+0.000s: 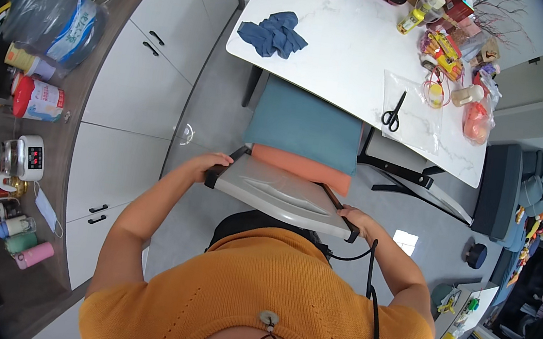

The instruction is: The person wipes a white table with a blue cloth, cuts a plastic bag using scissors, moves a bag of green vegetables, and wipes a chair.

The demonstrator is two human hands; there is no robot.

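A chair's pale grey backrest (275, 192) with a dark frame is directly in front of my body. My left hand (207, 164) is closed round its left corner, and my right hand (359, 220) grips the dark frame at its right end. Beyond the backrest lies a teal pad (305, 120) on the seat, reaching to the table's near edge, with an orange strip (300, 166) along its near side. The ends of some fingers are hidden behind the frame.
Ahead is a white marble-patterned table (342, 48) with a crumpled blue cloth (273, 34), black scissors (392, 115) and food packages. A second chair (414, 178) stands at the right. Along the left runs a cabinet counter (76, 144) holding a large water bottle (58, 18). A black cable hangs by my right arm.
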